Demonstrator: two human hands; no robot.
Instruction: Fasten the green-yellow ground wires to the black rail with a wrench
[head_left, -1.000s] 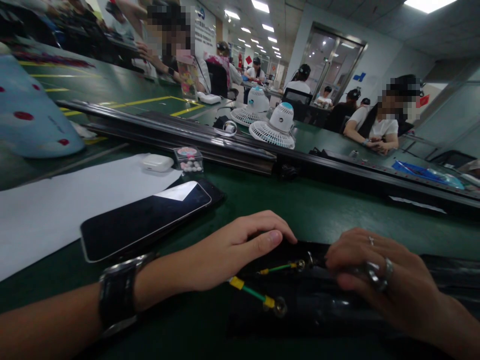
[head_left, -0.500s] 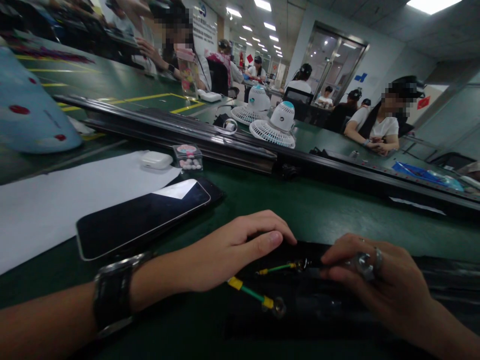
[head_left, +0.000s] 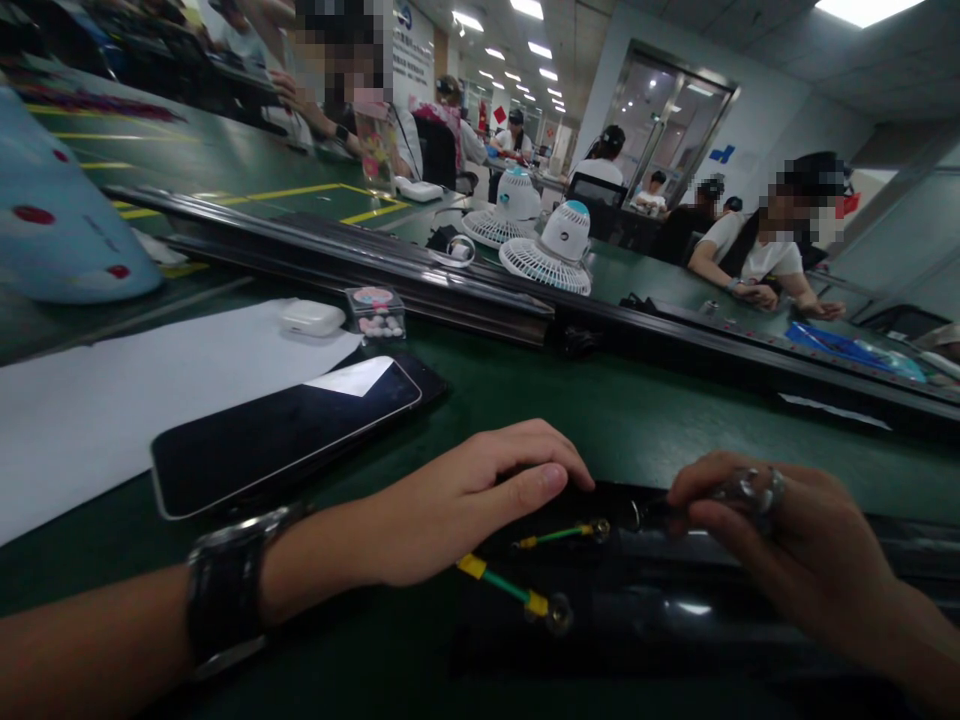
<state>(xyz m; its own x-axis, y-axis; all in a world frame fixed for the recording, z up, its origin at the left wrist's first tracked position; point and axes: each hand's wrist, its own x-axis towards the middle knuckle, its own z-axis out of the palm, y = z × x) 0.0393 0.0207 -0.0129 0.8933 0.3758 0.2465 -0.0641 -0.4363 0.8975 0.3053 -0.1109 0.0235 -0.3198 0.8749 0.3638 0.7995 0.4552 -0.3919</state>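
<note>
My left hand (head_left: pixel 480 500) lies with its fingers stretched over the far left edge of a black part (head_left: pixel 675 610) on the green table (head_left: pixel 637 420). My right hand (head_left: pixel 787 540) is closed round a shiny metal tool (head_left: pixel 746 490), its fingertips above the black part. Between the hands are two short green wires with yellow ends; the farther wire (head_left: pixel 566 534) and the nearer wire (head_left: pixel 502 584) both end in ring terminals on the black part. What the right fingertips touch is too dark to tell.
A phone (head_left: pixel 285 440), white paper (head_left: pixel 150 400), an earbud case (head_left: pixel 311 318) and a small clear box (head_left: pixel 376 318) are at the left. Black rails (head_left: pixel 360 265) cross behind them. Two white fans (head_left: pixel 547 260) and several people are beyond; a blue container (head_left: pixel 67 220) stands far left.
My right hand has moved right and slightly up with the tool, away from the farther wire's terminal. My left hand has stayed in place. The person at the right has spread their hands apart.
</note>
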